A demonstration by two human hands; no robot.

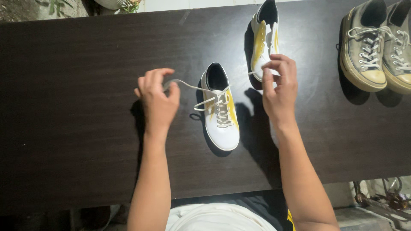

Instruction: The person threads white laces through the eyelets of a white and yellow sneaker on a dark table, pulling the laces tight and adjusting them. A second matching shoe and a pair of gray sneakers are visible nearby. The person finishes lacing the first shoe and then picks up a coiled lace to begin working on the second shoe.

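Dark table (77, 141); shoe (220, 113) between hands

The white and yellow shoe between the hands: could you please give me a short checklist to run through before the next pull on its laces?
1. Left hand pinches one lace end: ok, the lace runs taut from the fingers to the shoe.
2. Right hand holds the other lace end: cannot tell, only a short white bit shows by the fingers.
3. White and yellow shoe flat on the dark table, toe toward the person: ok.
4. Lower eyelets laced: ok, crossings show.
5. Second matching shoe clear of the right hand: not ok, the hand overlaps its toe.
6. Grey sneakers out of the way: ok.
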